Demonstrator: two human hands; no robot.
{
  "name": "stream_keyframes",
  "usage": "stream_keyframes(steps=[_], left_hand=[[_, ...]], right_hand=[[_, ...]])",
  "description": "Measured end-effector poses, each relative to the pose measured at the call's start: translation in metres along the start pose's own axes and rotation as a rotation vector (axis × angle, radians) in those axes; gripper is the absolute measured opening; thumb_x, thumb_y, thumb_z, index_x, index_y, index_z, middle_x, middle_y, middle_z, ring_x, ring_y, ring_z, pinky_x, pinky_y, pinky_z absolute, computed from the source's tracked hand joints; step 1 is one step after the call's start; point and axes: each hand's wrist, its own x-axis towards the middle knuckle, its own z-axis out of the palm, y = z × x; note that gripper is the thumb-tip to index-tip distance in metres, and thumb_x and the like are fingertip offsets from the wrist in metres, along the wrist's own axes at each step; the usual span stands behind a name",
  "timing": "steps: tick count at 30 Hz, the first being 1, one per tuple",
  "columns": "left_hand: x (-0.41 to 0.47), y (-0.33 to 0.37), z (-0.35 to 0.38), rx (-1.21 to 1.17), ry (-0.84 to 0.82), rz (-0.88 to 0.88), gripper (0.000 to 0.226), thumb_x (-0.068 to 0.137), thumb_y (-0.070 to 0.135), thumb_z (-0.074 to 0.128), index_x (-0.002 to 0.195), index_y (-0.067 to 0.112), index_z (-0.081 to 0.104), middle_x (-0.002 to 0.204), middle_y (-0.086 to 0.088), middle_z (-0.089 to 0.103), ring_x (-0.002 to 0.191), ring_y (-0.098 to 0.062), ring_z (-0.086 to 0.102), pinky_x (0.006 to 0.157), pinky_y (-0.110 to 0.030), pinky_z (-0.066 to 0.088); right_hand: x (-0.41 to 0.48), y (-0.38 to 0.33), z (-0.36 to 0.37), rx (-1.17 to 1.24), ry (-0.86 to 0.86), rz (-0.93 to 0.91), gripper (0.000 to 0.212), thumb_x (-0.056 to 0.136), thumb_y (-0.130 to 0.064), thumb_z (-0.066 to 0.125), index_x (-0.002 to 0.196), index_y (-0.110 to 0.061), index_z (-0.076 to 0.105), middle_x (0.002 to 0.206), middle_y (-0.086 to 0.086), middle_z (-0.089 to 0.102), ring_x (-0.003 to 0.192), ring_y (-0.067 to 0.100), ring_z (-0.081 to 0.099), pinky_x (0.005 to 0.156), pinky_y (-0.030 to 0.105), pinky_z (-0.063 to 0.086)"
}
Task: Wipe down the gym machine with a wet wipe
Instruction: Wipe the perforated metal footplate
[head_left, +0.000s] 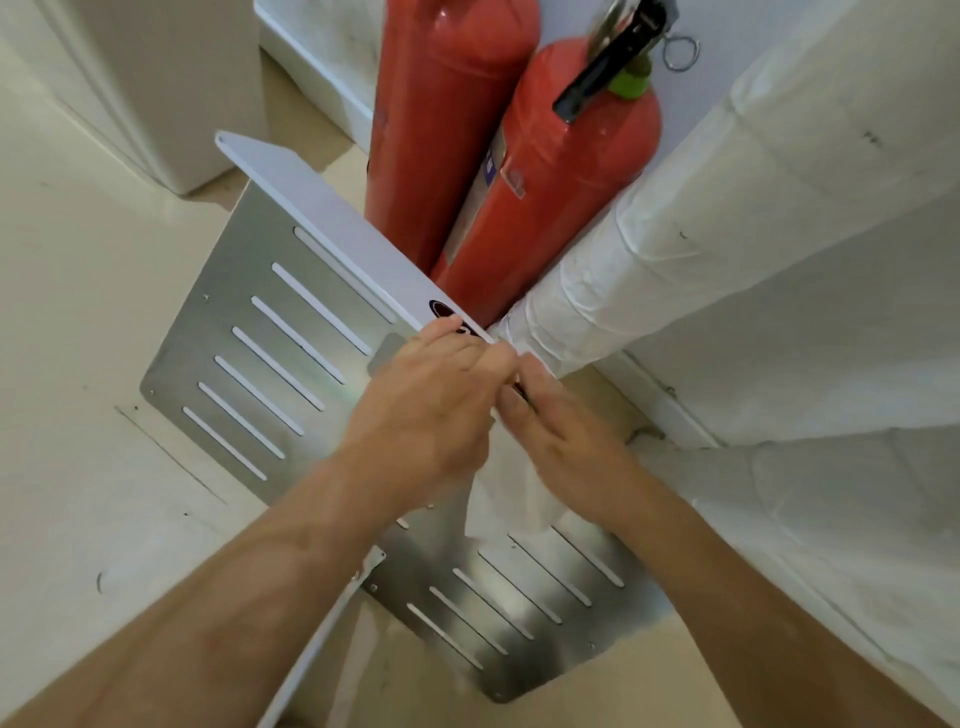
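observations at the machine, head view.

hands: two, both mine. my left hand (431, 410) and my right hand (566, 441) met over the near end of the white bar (332, 223), fingertips touching.

wet wipe (511, 499): one. it hung as a loose white sheet from under my right hand, between the two wrists and in front of the slotted metal plate (249, 338). my right hand grasped it, thumb laid along the top. my left fingers lay curled over the bar's end, beside a black round mark; whether they also pinched the wipe i could not tell.

machine: one white bar, running up and left from my hands. one metal plate beneath it, with seven slots counted left of my hands and six below them; my forearms covered the stretch between.

surroundings: two red fire extinguishers, the taller extinguisher (447, 104) and the nearer extinguisher (550, 182), stood just behind the bar, touching each other. one white wrapped pipe (675, 218) ran from upper right down to the bar's end. pale floor (78, 364) lay on the left.
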Motion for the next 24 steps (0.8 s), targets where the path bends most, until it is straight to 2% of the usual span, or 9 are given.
stream_keyframes(steps=[2,5,8,10,12,15,18,21,24], left_hand=[[0.005,-0.004,-0.004,0.023,-0.051,0.036,0.047,0.055,0.009,0.034,0.094,0.020,0.058,0.086,0.006,0.067,0.092,-0.017,0.061,0.102,-0.022,0.022],[0.007,-0.008,-0.006,0.030,-0.101,0.040,0.061,0.060,0.018,0.020,0.108,0.026,0.055,0.102,0.012,0.065,0.107,-0.012,0.055,0.104,-0.023,0.019],[0.007,-0.007,0.003,0.071,-0.097,0.051,0.065,0.064,0.022,0.010,0.107,0.027,0.059,0.103,0.013,0.062,0.110,-0.014,0.054,0.103,-0.027,0.016],[0.006,-0.006,0.010,0.117,-0.049,0.052,0.062,0.069,0.018,0.008,0.098,0.024,0.062,0.094,0.010,0.063,0.101,-0.018,0.057,0.101,-0.029,0.020],[0.004,-0.008,0.016,0.169,-0.010,0.044,0.060,0.068,0.014,0.010,0.098,0.025,0.061,0.096,0.010,0.063,0.100,-0.019,0.057,0.102,-0.031,0.021],[0.000,-0.004,0.016,0.200,-0.028,0.045,0.056,0.068,0.013,0.024,0.109,0.023,0.059,0.115,0.006,0.062,0.114,-0.021,0.052,0.110,-0.035,0.015],[-0.010,0.017,0.020,0.106,0.032,0.009,0.053,0.066,0.001,0.049,0.114,0.020,0.063,0.130,-0.004,0.056,0.125,-0.025,0.044,0.112,-0.041,0.024],[-0.039,0.050,0.039,-0.056,0.131,0.046,0.048,0.066,-0.002,0.043,0.104,0.015,0.068,0.123,-0.007,0.060,0.119,-0.026,0.044,0.086,-0.040,0.050],[-0.061,0.071,0.054,-0.122,0.084,0.049,0.053,0.059,-0.012,0.062,0.104,0.015,0.069,0.126,-0.011,0.058,0.125,-0.028,0.038,0.069,-0.044,0.058]], right_hand=[[-0.004,0.009,0.003,-0.105,-0.109,-0.026,0.055,0.093,-0.057,0.043,0.135,-0.022,0.038,0.129,0.001,0.051,0.122,0.018,0.049,0.097,0.044,0.045],[0.000,0.011,0.003,-0.269,-0.094,-0.052,0.063,0.089,-0.022,0.051,0.147,-0.013,0.028,0.143,0.007,0.044,0.130,0.022,0.045,0.104,0.036,0.041],[-0.005,0.003,0.007,-0.549,0.187,-0.143,0.038,0.082,-0.008,0.052,0.119,-0.004,0.059,0.100,0.011,0.069,0.086,0.025,0.068,0.060,0.023,0.045],[-0.012,-0.006,0.011,-0.699,0.306,-0.086,0.033,0.077,-0.006,0.060,0.109,-0.007,0.065,0.081,0.005,0.070,0.064,0.023,0.067,0.047,0.020,0.031],[-0.020,-0.010,0.011,-0.688,0.237,0.019,0.048,0.081,-0.004,0.061,0.128,-0.010,0.056,0.104,0.007,0.070,0.084,0.025,0.069,0.056,0.025,0.038],[-0.048,0.001,-0.004,-0.631,0.117,0.177,0.061,0.094,-0.014,0.047,0.150,-0.020,0.025,0.139,0.002,0.052,0.118,0.022,0.056,0.087,0.032,0.046],[-0.082,0.020,-0.015,-0.581,0.086,0.278,0.060,0.096,-0.017,0.044,0.152,-0.023,0.022,0.139,0.002,0.051,0.117,0.024,0.055,0.092,0.035,0.046],[-0.110,0.043,-0.017,-0.550,0.108,0.367,0.058,0.095,-0.016,0.044,0.149,-0.026,0.027,0.130,0.000,0.056,0.108,0.027,0.058,0.085,0.035,0.046],[-0.141,0.062,-0.024,-0.452,0.159,0.432,0.046,0.096,-0.021,0.039,0.140,-0.031,0.035,0.109,-0.003,0.058,0.089,0.025,0.055,0.075,0.028,0.039]])
